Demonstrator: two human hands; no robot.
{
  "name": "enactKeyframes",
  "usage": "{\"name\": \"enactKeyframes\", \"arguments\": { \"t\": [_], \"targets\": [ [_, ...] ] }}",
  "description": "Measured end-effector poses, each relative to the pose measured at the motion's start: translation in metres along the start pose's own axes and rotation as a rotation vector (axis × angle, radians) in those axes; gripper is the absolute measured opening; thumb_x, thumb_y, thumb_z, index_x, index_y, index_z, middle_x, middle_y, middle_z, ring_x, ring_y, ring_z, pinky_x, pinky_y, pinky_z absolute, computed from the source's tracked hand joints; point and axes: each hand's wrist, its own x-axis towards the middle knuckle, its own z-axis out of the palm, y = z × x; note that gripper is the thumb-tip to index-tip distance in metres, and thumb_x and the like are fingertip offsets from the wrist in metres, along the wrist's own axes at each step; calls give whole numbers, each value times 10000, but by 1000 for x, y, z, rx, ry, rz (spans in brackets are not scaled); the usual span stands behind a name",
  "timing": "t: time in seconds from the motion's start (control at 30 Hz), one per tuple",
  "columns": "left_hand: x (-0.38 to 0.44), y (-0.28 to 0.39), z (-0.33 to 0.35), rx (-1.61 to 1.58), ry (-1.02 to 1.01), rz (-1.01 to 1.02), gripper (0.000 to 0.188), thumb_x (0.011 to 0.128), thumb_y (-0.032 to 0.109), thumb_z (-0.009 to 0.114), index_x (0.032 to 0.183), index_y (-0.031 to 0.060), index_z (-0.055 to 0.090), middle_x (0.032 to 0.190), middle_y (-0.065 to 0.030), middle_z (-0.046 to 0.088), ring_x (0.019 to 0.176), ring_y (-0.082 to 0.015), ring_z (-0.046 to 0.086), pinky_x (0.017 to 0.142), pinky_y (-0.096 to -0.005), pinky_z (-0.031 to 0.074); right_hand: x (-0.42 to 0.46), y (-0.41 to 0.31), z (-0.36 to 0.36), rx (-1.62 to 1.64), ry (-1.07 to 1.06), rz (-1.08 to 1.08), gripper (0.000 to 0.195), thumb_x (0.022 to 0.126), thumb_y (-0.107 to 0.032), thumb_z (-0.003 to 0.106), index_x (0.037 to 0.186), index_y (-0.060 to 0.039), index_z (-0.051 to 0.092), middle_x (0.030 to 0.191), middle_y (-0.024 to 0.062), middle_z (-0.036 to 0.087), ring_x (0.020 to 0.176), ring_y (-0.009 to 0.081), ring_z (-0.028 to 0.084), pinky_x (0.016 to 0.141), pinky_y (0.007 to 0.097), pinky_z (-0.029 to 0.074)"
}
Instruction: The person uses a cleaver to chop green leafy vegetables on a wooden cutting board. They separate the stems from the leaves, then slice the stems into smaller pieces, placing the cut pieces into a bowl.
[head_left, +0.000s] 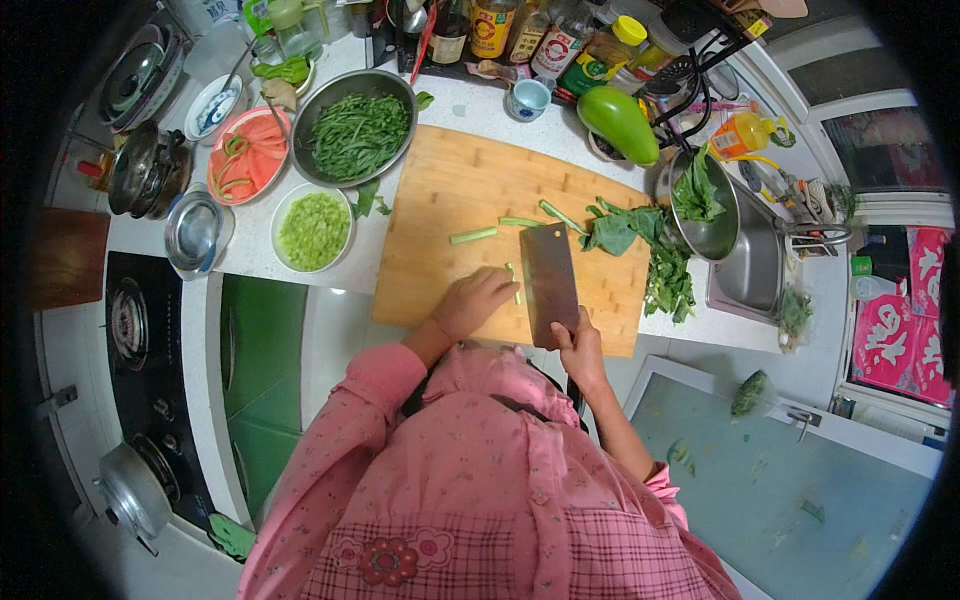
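My right hand grips the handle end of a cleaver, whose broad dark blade lies over a wooden cutting board. To its left, my left hand is on the board with its fingertips on a thin green stalk piece, just beside the blade. Farther up the board lie a cut pale-green stalk, another stalk partly behind the blade's top edge, and a third stalk. Leafy greens spread over the board's right side and past its edge.
Left of the board stand a bowl of chopped pale-green stalks, a metal bowl of cut greens and a pink-red plate. Behind are a green gourd, a small cup and several bottles. A metal basin overlaps the sink.
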Motion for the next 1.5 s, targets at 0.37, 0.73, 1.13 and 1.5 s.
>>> {"name": "enactKeyframes", "arguments": {
  "t": [0.37,0.73,1.13,1.5],
  "targets": [
    [3,0,-1,64,93,25,275,836,112,556,1091,51,637,1180,-106,580,1115,-278,562,953,-396,456,-8,26,-22,29,155,-8,374,925,-112,643,1215,66,489,921,188,694,778,226,668,675,347,524],
    [21,-11,12,54,-94,173,417,863,120,513,1269,46,566,1333,-111,551,1257,-285,500,1068,-418,397,-34,-10,-23,-319,108,71,229,927,-136,599,1015,7,444,703,293,611,694,495,608,580,554,461],
    [41,-19,16,78,-135,172,288,853,139,536,1118,106,643,1266,-35,587,1241,-231,500,998,-345,442,-46,-1,-21,-338,102,184,258,934,-171,593,1046,13,450,688,301,613,671,496,611,572,554,468],
    [30,-16,-6,13,76,-67,291,854,85,580,1140,59,633,1239,-110,586,1153,-283,554,992,-391,455,-42,-13,-21,-368,106,147,233,946,-173,569,1050,-1,453,673,282,615,652,479,616,567,555,460]
  ]
}}
